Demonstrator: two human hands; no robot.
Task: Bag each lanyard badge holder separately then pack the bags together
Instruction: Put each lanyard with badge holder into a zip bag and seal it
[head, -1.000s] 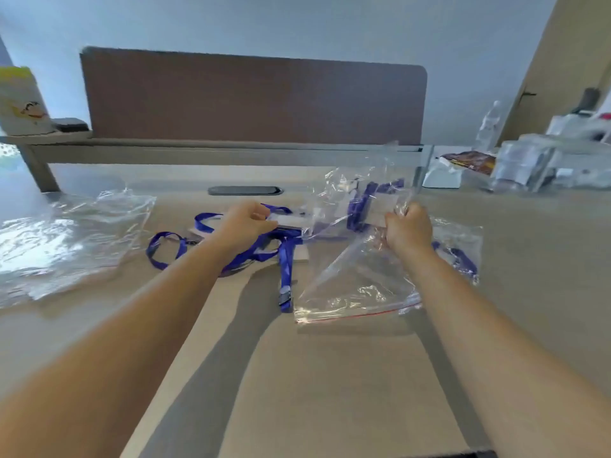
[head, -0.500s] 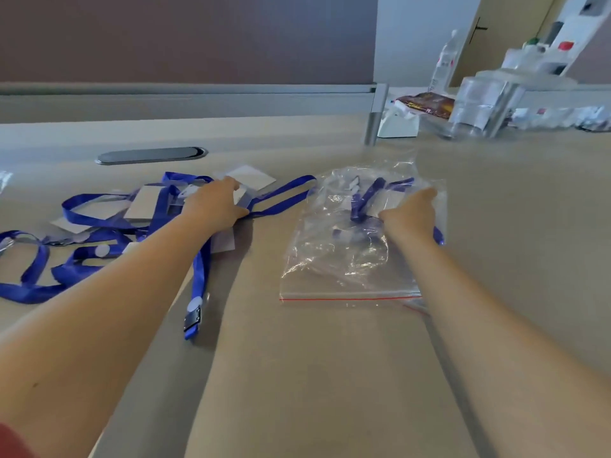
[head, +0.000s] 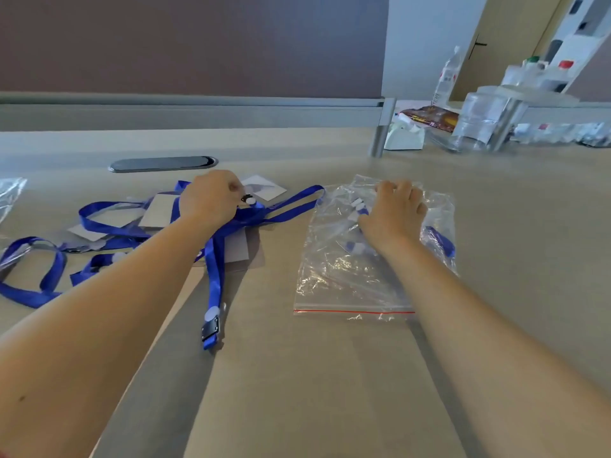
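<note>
Blue fabric lanyards (head: pixel 215 259) heaped on tabletop (head: pixel 314 375); left hand (head: pixel 211 198) pinches one clip. Right hand (head: pixel 395 214), now fingers spread, presses lowered clear zip bag (head: pixel 347 276). No legible writing.

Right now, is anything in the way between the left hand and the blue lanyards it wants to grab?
No, nothing visible blocks it. The left hand is already on the lanyards, its fingers curled at a clip on top of the tangle. The bag lies apart, under the right hand.
</note>
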